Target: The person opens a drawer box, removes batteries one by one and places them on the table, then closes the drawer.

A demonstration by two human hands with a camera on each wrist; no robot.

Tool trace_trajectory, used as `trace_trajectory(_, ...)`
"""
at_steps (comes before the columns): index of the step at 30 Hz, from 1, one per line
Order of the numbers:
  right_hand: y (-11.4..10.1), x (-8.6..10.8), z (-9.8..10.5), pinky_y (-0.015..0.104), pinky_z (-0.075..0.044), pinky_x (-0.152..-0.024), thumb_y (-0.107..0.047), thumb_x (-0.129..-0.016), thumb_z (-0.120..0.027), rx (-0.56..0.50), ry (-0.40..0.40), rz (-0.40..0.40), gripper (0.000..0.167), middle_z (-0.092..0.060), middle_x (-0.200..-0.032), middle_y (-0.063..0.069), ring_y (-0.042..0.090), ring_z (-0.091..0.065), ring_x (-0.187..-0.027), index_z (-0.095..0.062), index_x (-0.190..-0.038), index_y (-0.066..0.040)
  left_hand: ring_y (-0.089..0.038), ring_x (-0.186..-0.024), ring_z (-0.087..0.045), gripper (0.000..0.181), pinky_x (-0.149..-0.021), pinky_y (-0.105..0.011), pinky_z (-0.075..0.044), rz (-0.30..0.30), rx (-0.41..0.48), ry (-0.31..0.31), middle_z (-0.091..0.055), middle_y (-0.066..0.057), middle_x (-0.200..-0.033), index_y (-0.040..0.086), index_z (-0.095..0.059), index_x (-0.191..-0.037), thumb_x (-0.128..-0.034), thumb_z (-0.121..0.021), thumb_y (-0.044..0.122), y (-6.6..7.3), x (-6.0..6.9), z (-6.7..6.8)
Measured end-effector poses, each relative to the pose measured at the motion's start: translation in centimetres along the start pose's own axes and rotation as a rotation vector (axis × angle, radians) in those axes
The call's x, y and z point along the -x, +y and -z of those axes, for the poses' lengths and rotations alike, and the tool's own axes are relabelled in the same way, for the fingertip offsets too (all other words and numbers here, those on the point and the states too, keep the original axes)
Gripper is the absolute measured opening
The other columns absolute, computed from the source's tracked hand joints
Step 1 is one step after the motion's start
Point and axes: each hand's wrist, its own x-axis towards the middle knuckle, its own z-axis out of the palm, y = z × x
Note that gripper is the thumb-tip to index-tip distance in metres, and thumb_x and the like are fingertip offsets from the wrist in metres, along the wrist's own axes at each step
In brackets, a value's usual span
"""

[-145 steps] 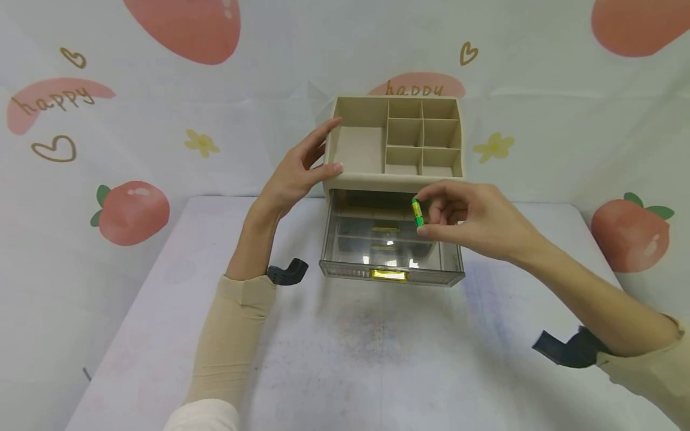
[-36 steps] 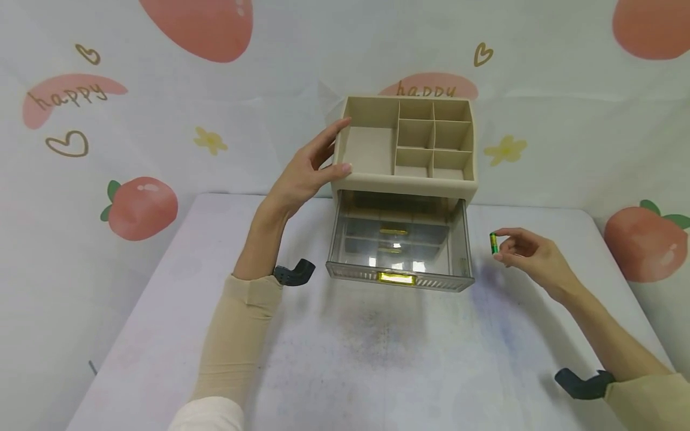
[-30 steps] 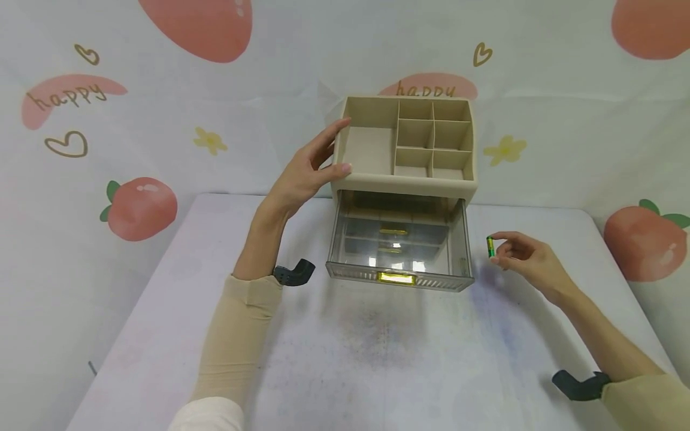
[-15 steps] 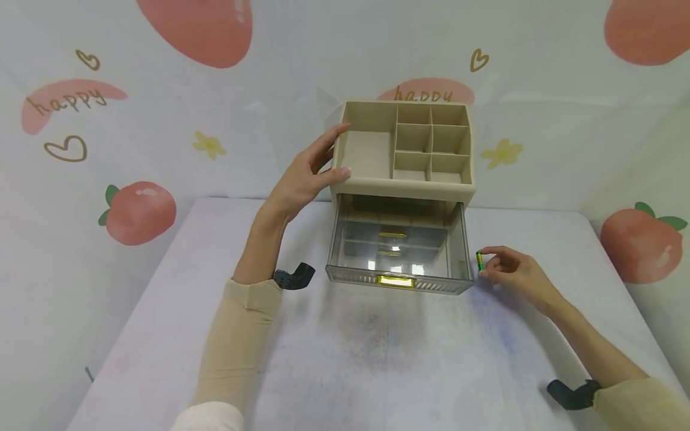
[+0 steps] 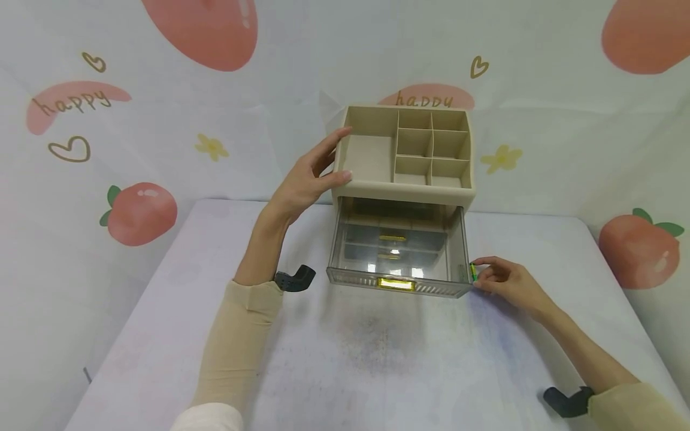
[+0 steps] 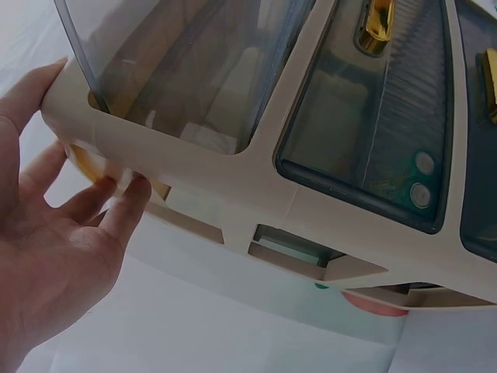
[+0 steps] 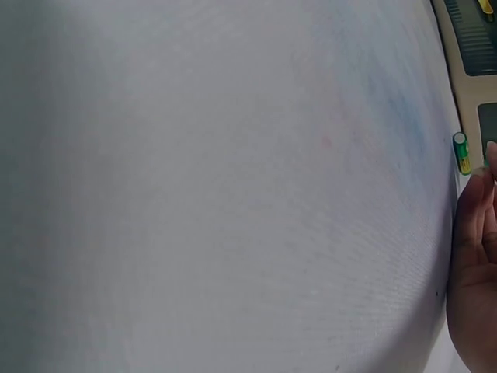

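Beige organizer (image 5: 404, 190) sits at the far side of the table (image 5: 377, 371), by the printed backdrop (image 5: 269, 143), its front facing the person, which leaves room on the near side for the clear top drawer (image 5: 350, 276), now pulled out toward them. Left hand (image 5: 303, 182) grips the organizer's left side, thumb and index finger over the rim; probably bracing it, since a light plastic unit with a drawer hanging out could shift or tip. Right hand (image 5: 507, 284) pinches a small green battery (image 5: 474, 272) between thumb and index finger, likely because it's too thin for a fuller grip. Battery is at the right side of the drawer, by its near corner; can't tell if it touches. Hands well apart, one each side of the organizer. Right wrist view shows a green cylinder (image 7: 462, 155) by the fingertips; can't tell if it's the same battery. Left wrist view: two round shapes (image 6: 424, 162) behind the middle drawer front (image 6: 334, 140), what they are is unclear. Gold handle (image 5: 396, 284) is centered on the top drawer's front, presumably for an even pull.
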Motion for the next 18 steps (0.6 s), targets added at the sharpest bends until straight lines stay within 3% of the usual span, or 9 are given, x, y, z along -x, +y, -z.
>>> trace_trajectory(6, -0.14, 0.04, -0.30, 0.027, -0.053, -0.063, -0.004, -0.092, -0.069, -0.004, -0.014, 0.030, 0.041, -0.068, -0.086, 0.010, 0.015, -0.065, -0.071, -0.055, -0.129, 0.004, -0.029, -0.148, -0.024, 0.071, -0.112, -0.041, -0.034, -0.008, 0.019, -0.006, -0.026, 0.000, -0.162, 0.007, -0.030, -0.156, -0.0937, -0.062, 0.003, -0.07, -0.05, -0.05)
trace_trajectory(18, 0.14, -0.33, -0.60, 0.022, -0.052, -0.064, 0.006, -0.087, -0.067, 0.064, -0.008, 0.106, 0.037, -0.069, -0.082, 0.006, 0.009, -0.064, -0.070, -0.059, -0.123, 0.006, -0.028, -0.149, -0.022, 0.070, -0.113, -0.040, -0.032, -0.004, 0.021, -0.009, -0.024, 0.001, -0.162, 0.009, -0.029, -0.157, -0.0951, -0.061, 0.004, -0.09, 0.03, -0.04)
